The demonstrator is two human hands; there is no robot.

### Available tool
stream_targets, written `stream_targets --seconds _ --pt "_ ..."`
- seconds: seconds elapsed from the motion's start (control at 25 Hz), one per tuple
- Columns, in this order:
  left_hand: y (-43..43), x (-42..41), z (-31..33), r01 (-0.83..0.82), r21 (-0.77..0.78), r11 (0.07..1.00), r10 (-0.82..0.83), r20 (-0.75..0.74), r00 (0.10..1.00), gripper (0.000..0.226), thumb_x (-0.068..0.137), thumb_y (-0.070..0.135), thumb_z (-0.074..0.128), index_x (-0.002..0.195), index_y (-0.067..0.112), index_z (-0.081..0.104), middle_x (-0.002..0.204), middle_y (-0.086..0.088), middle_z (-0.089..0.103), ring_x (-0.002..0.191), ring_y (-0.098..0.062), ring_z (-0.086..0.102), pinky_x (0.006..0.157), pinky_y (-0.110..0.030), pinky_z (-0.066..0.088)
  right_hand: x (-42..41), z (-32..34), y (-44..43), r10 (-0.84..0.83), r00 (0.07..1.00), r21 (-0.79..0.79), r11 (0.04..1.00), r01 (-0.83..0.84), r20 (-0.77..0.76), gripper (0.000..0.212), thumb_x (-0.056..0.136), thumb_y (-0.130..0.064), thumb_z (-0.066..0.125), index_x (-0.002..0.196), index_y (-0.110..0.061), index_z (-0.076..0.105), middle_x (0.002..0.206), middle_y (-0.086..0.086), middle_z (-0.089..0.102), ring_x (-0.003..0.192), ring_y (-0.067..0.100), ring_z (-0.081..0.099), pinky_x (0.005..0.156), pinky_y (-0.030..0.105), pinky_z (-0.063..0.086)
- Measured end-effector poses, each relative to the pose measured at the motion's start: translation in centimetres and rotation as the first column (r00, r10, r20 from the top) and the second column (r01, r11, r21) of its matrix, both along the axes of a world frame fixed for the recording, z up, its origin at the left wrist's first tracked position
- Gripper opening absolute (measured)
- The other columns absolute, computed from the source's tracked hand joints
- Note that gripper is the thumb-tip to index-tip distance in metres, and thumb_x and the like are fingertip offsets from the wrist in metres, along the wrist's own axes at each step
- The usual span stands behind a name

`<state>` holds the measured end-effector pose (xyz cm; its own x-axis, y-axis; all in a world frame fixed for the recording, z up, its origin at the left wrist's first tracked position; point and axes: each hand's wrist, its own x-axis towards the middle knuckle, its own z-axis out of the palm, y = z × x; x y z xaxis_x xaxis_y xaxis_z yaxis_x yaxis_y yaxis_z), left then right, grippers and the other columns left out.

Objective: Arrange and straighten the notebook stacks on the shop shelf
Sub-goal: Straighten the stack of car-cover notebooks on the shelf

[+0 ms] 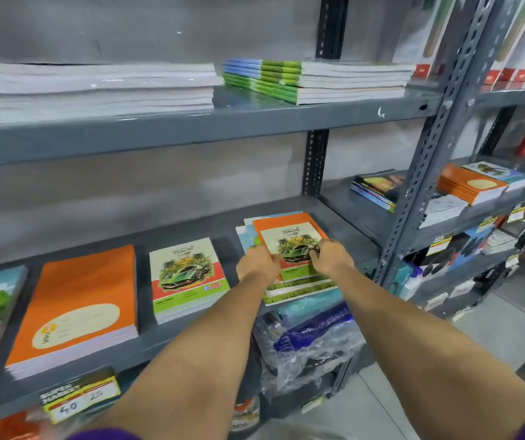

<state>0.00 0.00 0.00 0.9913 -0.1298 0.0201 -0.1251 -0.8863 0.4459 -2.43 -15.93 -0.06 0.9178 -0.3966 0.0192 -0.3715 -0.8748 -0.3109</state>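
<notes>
- Left hand (257, 261) and right hand (331, 256) both pinch the near part of the top notebook (289, 236) (orange border, green car).
- It lies skewed atop the uneven stack (299, 289) at the shelf's (159, 341) right front corner.

Lower left of the frame, a shelf-edge price tag (80, 396) reads "SUPER MARKET" with handwritten "40" and "29". Centre, the car-cover notebook (187, 274) carries the script word "travel" at its top; the same word tops the orange-edged notebook (289, 237) right of it. Other print is too blurred.
</notes>
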Motion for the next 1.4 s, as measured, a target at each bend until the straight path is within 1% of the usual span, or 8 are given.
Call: stream_targets --seconds 0.32,0.48,0.6,0.72,0.84,0.96,1.2,1.4 --pt "-3.1 3.0 -1.6 -0.209 -0.069 0.976 0.196 -0.164 0.967 0.026 0.087 0.03 0.065 0.103 0.01 0.065 0.1 -0.006 0.068 0.089 -0.026 0.067 0.069 -0.033 0.055 3.6 -1.3 -2.6 -0.186 0.977 0.087 0.977 0.196 -0.107 0.04 0.088 -0.042 0.062 0.109 -0.008 0.062 0.132 0.018 0.05 0.11 0.034 0.057 0.092 0.041 0.051" --pt "-2.5 3.8 -1.9 -0.284 -0.134 0.949 0.241 -0.268 0.933 0.024 0.085 0.022 0.07 0.102 0.005 0.066 0.097 -0.01 0.07 0.085 -0.026 0.07 0.068 -0.032 0.057 4.2 -1.0 -2.6 -0.193 0.974 0.149 0.967 0.209 -0.115 0.045 0.078 -0.05 0.07 0.097 -0.01 0.062 0.099 0.008 0.066 0.096 0.03 0.063 0.083 0.039 0.055" --pt "-2.0 3.7 -1.7 -0.326 -0.216 0.92 0.25 -0.314 0.916 0.019 0.085 0.021 0.07 0.094 0.004 0.065 0.097 -0.011 0.07 0.08 -0.024 0.069 0.063 -0.03 0.054 4.4 -0.6 -3.1 -0.218 0.971 0.287 0.928 0.236 -0.095 0.029 0.084 -0.034 0.067 0.089 -0.006 0.059 0.085 0.008 0.059 0.071 0.024 0.057 0.065 0.03 0.048" --pt "-0.3 3.7 -0.7 -0.344 -0.303 0.889 0.265 -0.271 0.925 0.021 0.085 0.023 0.069 0.089 0.003 0.064 0.096 -0.011 0.07 0.071 -0.022 0.065 0.055 -0.028 0.05 4.7 -0.3 -2.1 -0.222 0.975 0.394 0.894 0.211 -0.018 0.026 0.083 -0.022 0.064 0.065 -0.006 0.052 0.078 0.011 0.06 0.069 0.027 0.058 0.062 0.029 0.043" --pt "3.1 3.8 0.9 -0.38 -0.368 0.848 0.323 -0.208 0.923 0.023 0.088 0.023 0.063 0.098 0.002 0.07 0.096 -0.011 0.07 0.087 -0.027 0.067 0.071 -0.03 0.053 5.6 1.5 1.2 -0.153 0.986 0.46 0.881 0.105 0.067 0.041 0.084 -0.027 0.066 0.052 -0.012 0.046 0.057 0.005 0.055 0.062 0.025 0.058 0.059 0.027 0.04" --pt "7.9 3.4 2.6 -0.442 -0.401 0.802 0.418 -0.152 0.896 0.025 0.083 0.029 0.064 0.082 0.006 0.07 0.07 -0.005 0.066 0.072 -0.025 0.064 0.063 -0.029 0.049 6.0 2.6 5.5 -0.054 0.992 0.519 0.855 -0.011 0.11 0.047 0.082 -0.03 0.072 0.047 -0.016 0.043 0.051 0.0 0.051 0.051 0.015 0.05 0.049 0.027 0.037" --pt "16.6 0.7 1.8 -0.565 -0.197 0.801 0.555 -0.107 0.825 0.038 0.078 0.047 0.068 0.082 0.009 0.068 0.082 -0.005 0.069 0.073 -0.022 0.065 0.053 -0.025 0.046 4.5 0.4 13.0 0.21 0.977 0.438 0.875 -0.206 0.041 0.042 0.082 -0.033 0.071 0.048 -0.014 0.054 0.056 0.003 0.057 0.057 0.016 0.053 0.053 0.024 0.037" --pt "18.5 -1.3 -1.4 -0.545 -0.042 0.837 0.543 -0.054 0.838 0.027 0.087 0.035 0.063 0.084 0.008 0.062 0.084 -0.008 0.068 0.073 -0.024 0.063 0.062 -0.031 0.053 3.9 -1.1 15.9 0.29 0.955 0.403 0.869 -0.287 0.056 0.034 0.083 -0.031 0.071 0.062 -0.004 0.069 0.061 0.008 0.064 0.065 0.02 0.062 0.064 0.028 0.048"
